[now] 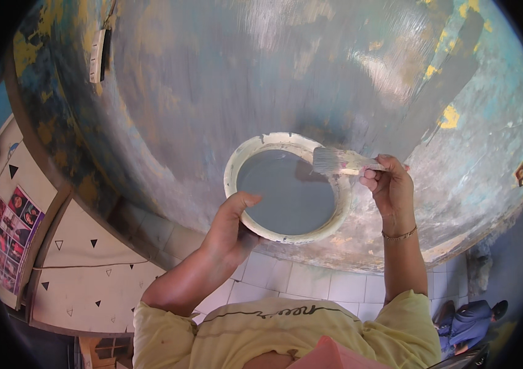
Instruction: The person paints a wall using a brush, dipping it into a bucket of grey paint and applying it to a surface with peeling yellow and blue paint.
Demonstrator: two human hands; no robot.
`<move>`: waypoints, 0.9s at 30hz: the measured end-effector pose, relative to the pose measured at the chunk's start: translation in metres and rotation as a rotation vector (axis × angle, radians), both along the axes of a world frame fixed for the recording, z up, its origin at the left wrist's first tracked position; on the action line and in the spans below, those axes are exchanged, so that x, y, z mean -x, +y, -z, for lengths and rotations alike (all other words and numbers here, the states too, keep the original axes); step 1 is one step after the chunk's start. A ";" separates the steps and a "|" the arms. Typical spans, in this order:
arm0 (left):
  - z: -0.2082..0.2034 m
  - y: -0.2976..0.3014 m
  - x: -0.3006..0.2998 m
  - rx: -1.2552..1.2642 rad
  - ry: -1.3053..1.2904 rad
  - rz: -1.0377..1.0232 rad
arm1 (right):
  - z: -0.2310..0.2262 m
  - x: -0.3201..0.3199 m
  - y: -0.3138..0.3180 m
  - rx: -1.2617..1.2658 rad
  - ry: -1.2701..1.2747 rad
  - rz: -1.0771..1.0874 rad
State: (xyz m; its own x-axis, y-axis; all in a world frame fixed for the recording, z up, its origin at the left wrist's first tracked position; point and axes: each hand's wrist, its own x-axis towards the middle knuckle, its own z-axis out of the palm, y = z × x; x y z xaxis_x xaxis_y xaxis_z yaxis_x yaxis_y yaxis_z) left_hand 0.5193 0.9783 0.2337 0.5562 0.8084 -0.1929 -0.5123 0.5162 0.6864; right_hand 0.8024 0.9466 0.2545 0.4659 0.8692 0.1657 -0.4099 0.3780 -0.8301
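A white bucket [234, 161] with a paint-smeared rim holds grey paint [286, 194]. My left hand [232, 227] grips its near-left side, the thumb hooked over the rim and the other fingers underneath, mostly hidden. In my right hand [390, 184] is a wide paintbrush [349, 162], held by the handle. Its grey-coated bristles point left, over the bucket's far right rim. Beyond the bucket rises a wall [200, 80] with wet-looking grey paint across its middle; older blue-green and yellow patches show around it.
A power strip [97, 55] is fixed on the wall at upper left, and a small socket box [521, 174] at far right. A white panel with black triangles [83, 270] stands at left. Pale floor tiles [310, 283] lie below; blue cloth [470, 323] is at lower right.
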 end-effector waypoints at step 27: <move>0.002 0.041 0.041 -0.149 -0.070 -0.082 | -0.354 -0.096 0.065 -0.895 -0.534 0.419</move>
State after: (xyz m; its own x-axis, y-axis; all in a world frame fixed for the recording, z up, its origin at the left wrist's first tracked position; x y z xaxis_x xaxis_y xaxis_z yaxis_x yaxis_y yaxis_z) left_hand 0.4785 1.0194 0.2312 0.4947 0.8685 -0.0311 -0.5976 0.3659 0.7134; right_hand 0.8985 1.0118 0.6082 0.3758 0.1287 0.9177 0.2166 0.9507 -0.2221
